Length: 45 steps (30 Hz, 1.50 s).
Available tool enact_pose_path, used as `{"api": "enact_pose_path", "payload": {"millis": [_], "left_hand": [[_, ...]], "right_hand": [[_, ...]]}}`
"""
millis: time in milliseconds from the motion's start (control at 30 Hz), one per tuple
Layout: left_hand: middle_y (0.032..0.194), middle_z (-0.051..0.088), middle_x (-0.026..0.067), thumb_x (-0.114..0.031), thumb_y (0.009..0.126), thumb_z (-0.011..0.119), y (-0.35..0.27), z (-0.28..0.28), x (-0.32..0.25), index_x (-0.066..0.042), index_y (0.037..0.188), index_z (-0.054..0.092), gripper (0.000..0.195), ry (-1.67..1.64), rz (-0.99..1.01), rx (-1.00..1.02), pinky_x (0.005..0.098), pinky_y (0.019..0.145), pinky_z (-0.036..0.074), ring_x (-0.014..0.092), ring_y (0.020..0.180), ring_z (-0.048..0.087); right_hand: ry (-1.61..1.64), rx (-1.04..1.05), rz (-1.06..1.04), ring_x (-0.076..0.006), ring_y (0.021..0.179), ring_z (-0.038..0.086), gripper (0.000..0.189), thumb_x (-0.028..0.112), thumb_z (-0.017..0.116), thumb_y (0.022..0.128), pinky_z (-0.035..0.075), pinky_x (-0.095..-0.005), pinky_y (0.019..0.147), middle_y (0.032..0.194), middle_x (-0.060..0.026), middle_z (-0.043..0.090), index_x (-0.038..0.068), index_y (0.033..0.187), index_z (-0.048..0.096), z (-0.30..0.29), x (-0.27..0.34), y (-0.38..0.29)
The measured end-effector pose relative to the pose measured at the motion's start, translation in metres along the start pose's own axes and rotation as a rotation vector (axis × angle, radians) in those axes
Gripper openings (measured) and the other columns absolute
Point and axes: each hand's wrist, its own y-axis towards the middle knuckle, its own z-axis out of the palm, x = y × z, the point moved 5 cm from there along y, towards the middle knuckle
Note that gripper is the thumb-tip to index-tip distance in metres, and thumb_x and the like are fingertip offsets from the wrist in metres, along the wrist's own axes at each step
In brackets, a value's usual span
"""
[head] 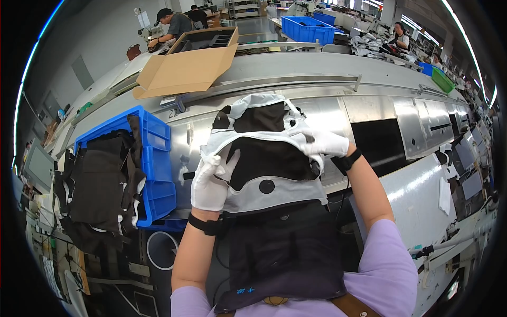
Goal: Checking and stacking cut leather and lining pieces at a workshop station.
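Note:
A light grey and black sewn fabric piece [273, 158] lies before me over the near edge of the metal worktop, a round black patch on its lower grey panel. My left hand [210, 184], in a white glove, is at its left side, thumb and fingers spread over the black part; whether it pinches the cloth cannot be told. At the upper right edge, my gloved right hand [324, 143] has its fingers on the grey cloth, and their grip is partly hidden. Both wrists wear black bands.
A blue plastic crate [158, 158] heaped with black fabric pieces [97, 182] stands at the left. Beyond the metal rail [293, 81] lies an open cardboard box [186, 71]. A dark rectangular opening [378, 142] is in the worktop at right. Several people sit farther off.

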Motion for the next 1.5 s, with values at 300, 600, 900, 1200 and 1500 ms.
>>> {"api": "enact_pose_path", "payload": {"millis": [300, 600, 900, 1200, 1500], "left_hand": [[0.145, 0.055, 0.0145, -0.017, 0.105, 0.058, 0.072, -0.005, -0.025, -0.003, 0.123, 0.064, 0.024, 0.272, -0.002, -0.011, 0.0603, 0.120, 0.034, 0.034, 0.147, 0.043], [0.105, 0.060, -0.0040, -0.016, 0.093, 0.069, 0.171, -0.101, 0.021, -0.021, 0.107, 0.058, 0.019, 0.499, -0.322, -0.178, 0.0457, 0.091, 0.050, 0.017, 0.099, 0.060], [0.146, 0.056, 0.0168, 0.007, 0.080, 0.065, 0.156, -0.103, 0.030, -0.002, 0.108, 0.064, 0.029, 0.757, -0.169, -0.059, 0.0398, 0.102, 0.051, 0.026, 0.126, 0.059], [0.092, 0.066, 0.0102, 0.004, 0.073, 0.060, 0.143, -0.081, 0.030, -0.001, 0.082, 0.065, 0.011, 0.955, -0.184, 0.098, 0.0360, 0.115, 0.040, 0.027, 0.121, 0.061], [0.095, 0.065, 0.0095, -0.008, 0.076, 0.065, 0.152, -0.113, 0.035, -0.003, 0.083, 0.063, 0.009, 0.880, -0.179, 0.011, 0.0345, 0.106, 0.044, 0.032, 0.133, 0.053]], "right_hand": [[0.327, -0.259, -0.026, -0.0101, 0.097, 0.067, 0.033, 0.020, 0.072, 0.099, 0.056, -0.0260, 0.083, 0.110, -0.0052, 0.073, -0.002, 0.124, 0.069, -0.070, 0.018, -0.004], [-0.158, -0.633, 0.131, -0.0277, 0.099, 0.071, 0.042, 0.040, 0.066, 0.093, 0.054, -0.0377, 0.090, 0.108, -0.0168, 0.076, 0.002, 0.108, 0.076, -0.102, -0.056, 0.115], [-0.480, -0.636, 0.058, -0.0336, 0.112, 0.070, 0.058, 0.046, 0.074, 0.088, 0.052, -0.0380, 0.101, 0.117, -0.0202, 0.074, 0.000, 0.124, 0.071, -0.087, -0.006, 0.098], [-0.928, -0.403, 0.273, -0.0375, 0.104, 0.070, 0.031, 0.017, 0.066, 0.083, 0.055, -0.0457, 0.093, 0.111, -0.0203, 0.073, 0.012, 0.113, 0.073, -0.053, 0.015, 0.150], [-0.939, -0.827, -0.351, -0.0360, 0.102, 0.068, 0.025, 0.015, 0.068, 0.084, 0.051, -0.0444, 0.095, 0.104, -0.0149, 0.073, 0.012, 0.109, 0.066, -0.060, 0.050, 0.118]]}}
